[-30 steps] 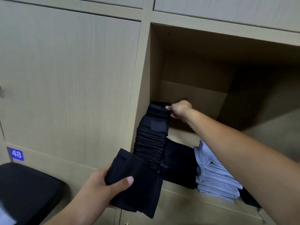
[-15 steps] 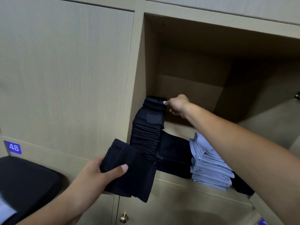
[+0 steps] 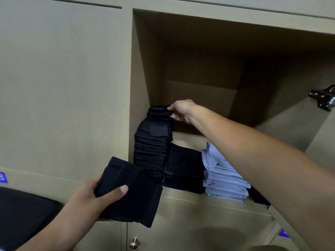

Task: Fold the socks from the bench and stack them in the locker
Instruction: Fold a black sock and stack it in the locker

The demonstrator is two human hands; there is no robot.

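Observation:
A tall stack of folded black socks (image 3: pixel 154 142) stands against the left wall inside the open locker (image 3: pixel 199 69). My right hand (image 3: pixel 182 111) reaches in and pinches the top sock of that stack at its right edge. In front of the locker, below its shelf edge, my left hand (image 3: pixel 90 198) holds a folded black sock bundle (image 3: pixel 130 192) with the thumb lying across its top. A lower pile of black socks (image 3: pixel 184 169) lies beside the tall stack, and a pile of folded light blue socks (image 3: pixel 224 180) lies to its right.
The locker door (image 3: pixel 322 142) stands open at the right, its black hinge (image 3: pixel 322 97) showing. Closed locker doors fill the left, and one with a brass knob (image 3: pixel 134 243) sits below. A black bench cushion (image 3: pixel 23 214) is at the bottom left.
The view has drifted slightly; my right hand stays at the top of the tall black stack and my left hand still holds the folded bundle, barely shifted.

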